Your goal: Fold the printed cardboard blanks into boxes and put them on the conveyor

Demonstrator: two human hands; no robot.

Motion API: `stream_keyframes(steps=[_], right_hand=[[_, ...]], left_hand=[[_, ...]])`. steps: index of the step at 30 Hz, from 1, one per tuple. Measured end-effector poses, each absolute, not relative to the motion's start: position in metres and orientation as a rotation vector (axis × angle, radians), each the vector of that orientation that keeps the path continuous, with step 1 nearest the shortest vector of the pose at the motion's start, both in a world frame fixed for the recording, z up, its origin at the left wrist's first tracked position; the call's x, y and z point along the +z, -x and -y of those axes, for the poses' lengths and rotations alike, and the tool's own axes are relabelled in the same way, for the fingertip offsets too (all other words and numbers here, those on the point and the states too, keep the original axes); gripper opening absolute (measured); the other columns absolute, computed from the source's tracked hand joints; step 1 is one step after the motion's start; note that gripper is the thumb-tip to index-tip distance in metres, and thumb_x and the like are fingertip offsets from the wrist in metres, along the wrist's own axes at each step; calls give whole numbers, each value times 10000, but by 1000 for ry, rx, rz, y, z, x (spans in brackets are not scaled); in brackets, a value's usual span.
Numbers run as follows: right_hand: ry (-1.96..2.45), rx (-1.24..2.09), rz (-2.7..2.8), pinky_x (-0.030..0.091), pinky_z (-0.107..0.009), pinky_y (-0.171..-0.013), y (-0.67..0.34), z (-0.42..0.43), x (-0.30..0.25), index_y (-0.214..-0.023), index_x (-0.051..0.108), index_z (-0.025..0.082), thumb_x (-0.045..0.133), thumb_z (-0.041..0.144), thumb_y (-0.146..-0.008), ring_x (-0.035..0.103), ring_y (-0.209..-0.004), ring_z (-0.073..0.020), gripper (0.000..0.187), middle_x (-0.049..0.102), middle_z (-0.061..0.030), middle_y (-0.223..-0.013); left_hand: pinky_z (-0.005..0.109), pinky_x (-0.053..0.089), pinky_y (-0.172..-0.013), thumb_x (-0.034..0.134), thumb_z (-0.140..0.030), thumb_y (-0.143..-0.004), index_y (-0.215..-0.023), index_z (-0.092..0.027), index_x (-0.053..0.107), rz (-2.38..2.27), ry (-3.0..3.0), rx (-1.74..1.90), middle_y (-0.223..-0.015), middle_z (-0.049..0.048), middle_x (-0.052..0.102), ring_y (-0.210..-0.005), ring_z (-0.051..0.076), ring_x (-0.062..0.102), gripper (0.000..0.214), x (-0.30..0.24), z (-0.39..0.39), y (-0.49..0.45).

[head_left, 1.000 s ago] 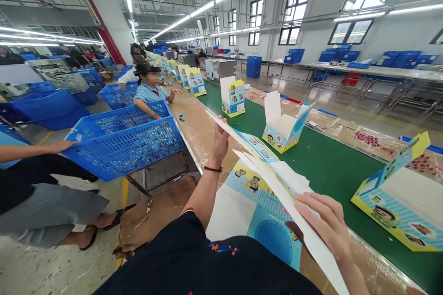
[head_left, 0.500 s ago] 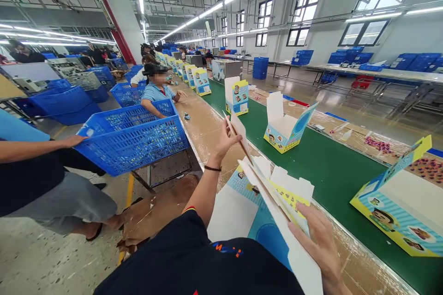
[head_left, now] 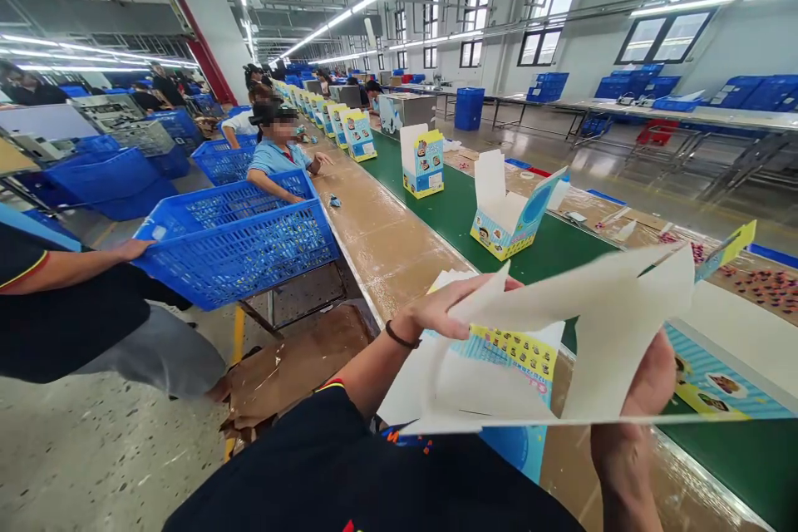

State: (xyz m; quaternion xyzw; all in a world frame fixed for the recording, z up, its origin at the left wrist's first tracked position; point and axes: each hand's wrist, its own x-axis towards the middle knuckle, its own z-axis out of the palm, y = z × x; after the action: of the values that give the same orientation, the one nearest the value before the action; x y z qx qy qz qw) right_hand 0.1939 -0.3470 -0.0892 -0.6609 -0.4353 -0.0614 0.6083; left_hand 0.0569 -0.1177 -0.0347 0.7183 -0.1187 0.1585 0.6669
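Both my hands hold a flat, printed cardboard box blank (head_left: pixel 579 341) up in front of me, its white inner side facing me. My left hand (head_left: pixel 452 307) grips it near the left, with its fingers over the upper edge. My right hand (head_left: pixel 627 403) is partly hidden behind the card at the lower right. A yellow and blue printed panel (head_left: pixel 514 357) shows beyond the white card. A loose blue printed sheet (head_left: pixel 517 445) lies under my hands. The nearest assembled box (head_left: pixel 508 220) stands open on the green conveyor belt (head_left: pixel 592 274), well beyond my hands.
More printed boxes stand along the belt, and a brown-covered bench (head_left: pixel 386 245) runs beside it. A co-worker's hand (head_left: pixel 134 249) holds a blue plastic crate (head_left: pixel 237 249) at the left. Another worker (head_left: pixel 278 158) sits beyond it.
The blank has swung from nearly edge-on to broad across the view, showing its white side. Both my hands have moved right, and my left hand has dropped lower.
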Motion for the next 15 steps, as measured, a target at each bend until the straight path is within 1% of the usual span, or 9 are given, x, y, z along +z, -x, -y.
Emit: stream_keyframes(steps=[2,3,5,7,9,10,12,13,15], right_hand=[[1472,-381,991,339,-645,-1231,-194,348,-79,-1659,233,356,479,583,-1009,278,-1562,-425,730,321,-95,-1672],[1437,-573,1029,307,-643,-1245,-194,350,-73,-1653,262,344,539,485,-1015,257,-1573,-413,710,343,-96,-1662],[1368,-951,1182,327,-617,-1224,-190,357,-58,-1589,393,354,584,246,-1006,353,-1530,-379,622,501,-86,-1546],[1384,-1087,1396,401,-551,-1161,-183,360,-43,-1449,549,323,559,148,-999,542,-1362,-332,483,663,-77,-1304],[1528,-976,1594,443,-473,-1091,-178,355,-32,-1221,674,247,534,206,-1034,652,-1094,-274,237,713,-71,-1028],[1643,-866,1663,463,-429,-1028,-178,349,-30,-1070,701,213,513,253,-1055,656,-946,-246,193,695,-63,-892],[1937,-539,1754,465,-349,-863,-182,334,-34,-832,675,194,442,312,-1095,605,-742,-206,370,636,-43,-714],[2106,-300,1777,443,-324,-799,-184,326,-39,-798,667,191,401,308,-1110,600,-713,-199,427,641,-44,-701],[2369,257,1795,409,-296,-747,-186,312,-54,-924,713,176,336,280,-1131,659,-801,-210,442,728,-73,-848]], left_hand=[[517,445,-1171,807,-721,-650,-1415,-180,649,244,-1710,424,-1434,156,646,-1366,455,561,950,-28,120,-52],[514,448,-1165,802,-713,-662,-1405,-186,653,207,-1728,503,-1432,148,649,-1356,446,571,923,-26,119,-48],[507,458,-1146,801,-689,-678,-1395,-191,652,137,-1738,623,-1439,139,650,-1351,430,576,885,-21,115,-41],[491,478,-1117,811,-656,-683,-1402,-192,638,80,-1736,676,-1451,139,645,-1343,414,583,872,-21,112,-37],[471,493,-1094,823,-637,-680,-1387,-188,641,3,-1730,692,-1450,142,647,-1332,397,591,857,-28,110,-40],[465,494,-1093,831,-633,-669,-1369,-184,651,-38,-1718,682,-1441,142,653,-1331,392,593,850,-35,108,-43],[475,483,-1112,837,-648,-651,-1338,-174,667,-109,-1661,592,-1420,148,667,-1341,397,590,852,-55,105,-53],[489,475,-1125,830,-667,-650,-1341,-170,665,-141,-1617,526,-1421,155,666,-1354,406,582,867,-67,104,-57],[525,445,-1162,830,-711,-632,-1386,-171,638,-189,-1550,401,-1465,174,635,-1401,432,545,947,-89,102,-61]])
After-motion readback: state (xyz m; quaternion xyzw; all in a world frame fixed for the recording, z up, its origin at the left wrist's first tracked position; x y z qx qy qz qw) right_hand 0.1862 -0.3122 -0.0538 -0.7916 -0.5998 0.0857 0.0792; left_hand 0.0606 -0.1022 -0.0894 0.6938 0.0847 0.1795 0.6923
